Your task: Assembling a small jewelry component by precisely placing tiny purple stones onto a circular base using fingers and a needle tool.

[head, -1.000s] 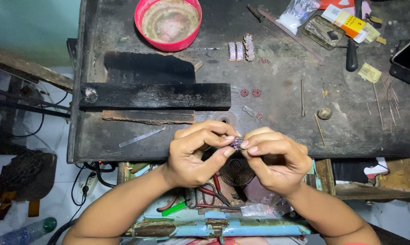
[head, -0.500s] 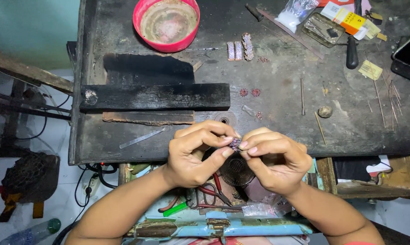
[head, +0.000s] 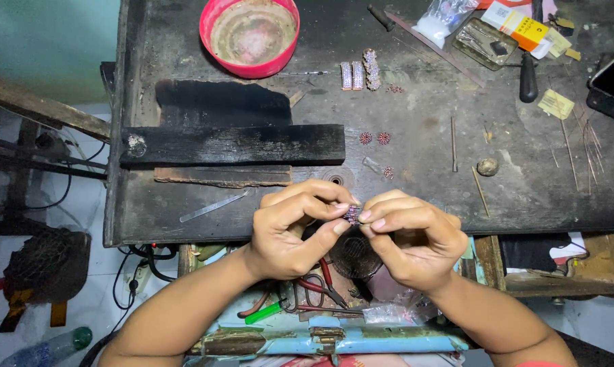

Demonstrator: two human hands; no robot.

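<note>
Purple-pink stones glint on the small jewelled piece (head: 352, 214) you hold pinched between both hands, just above the near edge of the dark, scorched bench (head: 456, 183). Your left hand (head: 294, 228) has its grip closed on the piece from the left, thumb under and forefinger over. Your right hand (head: 410, 238) is closed on it from the right in the same way, so the fingertips meet around it. Held like that, close in and square to your eyes, the piece is steadied from both sides, which suits fine work on something this small.

Further back lie matching parts within reach: two round rosettes (head: 375, 138) beside the charred wooden block (head: 232, 144), and a few finished beaded bars (head: 361, 73) near the red bowl (head: 250, 34). Thin wires (head: 582, 139) sit off to the right, apart from the work. Red-handled pliers (head: 317, 289) rest in the open drawer (head: 334, 336) under your wrists, probably kept there so that they come to hand quickly.
</note>
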